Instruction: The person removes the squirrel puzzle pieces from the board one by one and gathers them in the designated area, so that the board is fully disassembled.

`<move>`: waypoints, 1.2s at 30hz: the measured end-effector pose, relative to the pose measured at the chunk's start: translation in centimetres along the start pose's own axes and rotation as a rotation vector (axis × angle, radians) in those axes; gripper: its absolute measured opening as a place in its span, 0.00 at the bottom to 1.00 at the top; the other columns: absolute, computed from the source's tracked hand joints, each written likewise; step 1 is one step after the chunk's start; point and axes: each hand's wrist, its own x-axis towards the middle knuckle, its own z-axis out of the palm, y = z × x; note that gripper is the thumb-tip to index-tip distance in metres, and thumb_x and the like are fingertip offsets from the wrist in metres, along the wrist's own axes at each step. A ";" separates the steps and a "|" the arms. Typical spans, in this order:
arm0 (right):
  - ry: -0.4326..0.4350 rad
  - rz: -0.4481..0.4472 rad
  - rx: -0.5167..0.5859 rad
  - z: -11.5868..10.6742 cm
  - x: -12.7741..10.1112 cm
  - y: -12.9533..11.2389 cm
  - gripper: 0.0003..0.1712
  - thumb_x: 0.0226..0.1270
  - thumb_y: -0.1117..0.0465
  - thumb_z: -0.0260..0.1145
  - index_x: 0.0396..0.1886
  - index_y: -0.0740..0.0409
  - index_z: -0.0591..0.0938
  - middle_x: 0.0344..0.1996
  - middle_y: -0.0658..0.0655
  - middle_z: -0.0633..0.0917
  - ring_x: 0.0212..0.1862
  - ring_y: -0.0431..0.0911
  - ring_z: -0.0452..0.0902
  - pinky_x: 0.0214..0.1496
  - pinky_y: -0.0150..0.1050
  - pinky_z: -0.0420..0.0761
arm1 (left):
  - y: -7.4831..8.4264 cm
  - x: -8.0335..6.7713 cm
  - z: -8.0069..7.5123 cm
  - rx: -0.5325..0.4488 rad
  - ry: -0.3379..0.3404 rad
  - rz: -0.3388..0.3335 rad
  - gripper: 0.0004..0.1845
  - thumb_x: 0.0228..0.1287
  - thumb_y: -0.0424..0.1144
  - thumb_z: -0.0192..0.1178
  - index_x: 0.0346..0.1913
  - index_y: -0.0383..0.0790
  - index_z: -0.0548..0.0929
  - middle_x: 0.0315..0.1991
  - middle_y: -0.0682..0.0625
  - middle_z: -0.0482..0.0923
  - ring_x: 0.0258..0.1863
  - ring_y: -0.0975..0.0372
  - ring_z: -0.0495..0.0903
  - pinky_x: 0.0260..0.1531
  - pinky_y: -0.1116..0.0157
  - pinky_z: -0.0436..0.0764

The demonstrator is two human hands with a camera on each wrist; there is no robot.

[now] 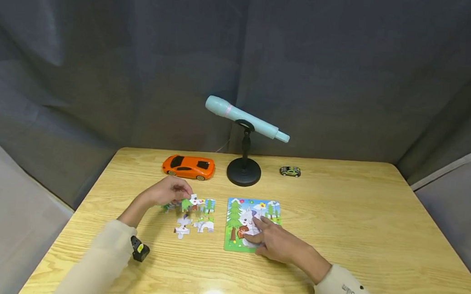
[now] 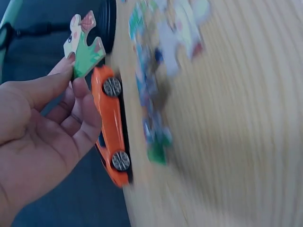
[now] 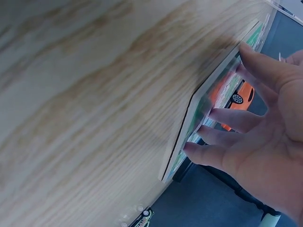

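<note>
Carefully, we are pinching a puzzle piece in our left hand, right hand flat, fingers steadying the puzzle board; we are aligning tabs before pressing.

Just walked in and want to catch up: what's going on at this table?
A person is doing a jigsaw. The left hand pinches one puzzle piece, lifted above the loose pieces on the wooden table. The right hand rests flat on the puzzle board. Behind stand an orange toy car, a microphone on a stand and a small green car.
</note>
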 end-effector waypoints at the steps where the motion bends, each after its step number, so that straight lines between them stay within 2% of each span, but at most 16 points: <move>1: 0.001 0.000 0.002 0.0 -0.1 0.0 0.24 0.58 0.56 0.61 0.56 0.50 0.73 0.63 0.68 0.56 0.62 0.65 0.49 0.53 0.58 0.62 | -0.4 -0.3 -0.3 -0.003 -0.002 -0.012 0.06 0.61 0.31 0.52 0.38 0.32 0.79 0.27 0.38 0.74 0.20 0.52 0.65 0.20 0.60 0.68; 4: 0.010 -0.006 0.006 0.1 -0.2 0.1 0.23 0.58 0.56 0.61 0.56 0.51 0.73 0.63 0.68 0.56 0.62 0.66 0.49 0.53 0.58 0.62 | -1.5 -1.1 -1.0 -0.001 -0.011 -0.027 0.06 0.61 0.29 0.52 0.37 0.32 0.78 0.28 0.38 0.75 0.20 0.53 0.65 0.21 0.59 0.69; 7: 0.014 -0.015 0.013 0.1 -0.2 0.1 0.24 0.58 0.56 0.61 0.56 0.51 0.73 0.63 0.68 0.56 0.62 0.66 0.49 0.53 0.58 0.62 | -2.3 -1.8 -1.4 -0.003 -0.025 -0.042 0.06 0.61 0.28 0.51 0.37 0.30 0.78 0.29 0.39 0.76 0.19 0.56 0.65 0.19 0.64 0.68; 12: 0.028 -0.029 0.010 0.0 -0.1 0.1 0.24 0.57 0.56 0.62 0.55 0.50 0.73 0.62 0.69 0.56 0.61 0.67 0.50 0.54 0.57 0.61 | -3.1 -2.8 -1.8 -0.009 -0.061 -0.045 0.07 0.61 0.26 0.50 0.38 0.27 0.78 0.29 0.37 0.75 0.17 0.58 0.62 0.17 0.66 0.64; 18: 0.025 -0.021 0.000 0.0 0.0 0.2 0.24 0.57 0.56 0.62 0.56 0.51 0.73 0.63 0.68 0.56 0.62 0.66 0.49 0.54 0.58 0.61 | -3.8 -3.7 -1.9 0.030 -0.071 -0.076 0.06 0.59 0.26 0.52 0.34 0.30 0.79 0.29 0.40 0.77 0.19 0.56 0.66 0.19 0.66 0.67; 22: 0.028 -0.034 -0.001 0.0 0.0 0.2 0.24 0.57 0.56 0.62 0.55 0.51 0.73 0.63 0.68 0.56 0.61 0.66 0.50 0.55 0.57 0.61 | -4.4 -4.1 -1.7 0.045 -0.059 -0.097 0.06 0.58 0.25 0.53 0.33 0.30 0.80 0.29 0.42 0.78 0.21 0.56 0.68 0.22 0.63 0.70; 27: 0.023 -0.035 0.002 0.2 0.1 0.3 0.25 0.57 0.56 0.63 0.56 0.51 0.73 0.63 0.69 0.56 0.62 0.66 0.49 0.54 0.57 0.61 | -4.9 -4.3 -1.4 0.125 -0.014 -0.083 0.06 0.56 0.25 0.55 0.31 0.32 0.82 0.30 0.44 0.79 0.26 0.59 0.73 0.28 0.60 0.74; 31: 0.017 -0.027 0.006 0.3 0.1 0.2 0.25 0.57 0.56 0.62 0.56 0.51 0.73 0.63 0.68 0.56 0.62 0.66 0.49 0.54 0.57 0.61 | -5.4 -4.4 -1.2 0.172 0.006 -0.104 0.05 0.55 0.25 0.56 0.30 0.34 0.82 0.30 0.46 0.79 0.27 0.61 0.74 0.28 0.63 0.74; 36: 0.014 -0.021 0.019 0.3 0.0 0.2 0.25 0.57 0.55 0.62 0.56 0.51 0.73 0.63 0.68 0.56 0.62 0.65 0.48 0.54 0.58 0.61 | -5.3 -4.4 -1.0 0.181 0.031 -0.127 0.05 0.54 0.26 0.58 0.30 0.35 0.83 0.29 0.47 0.79 0.27 0.61 0.74 0.28 0.64 0.73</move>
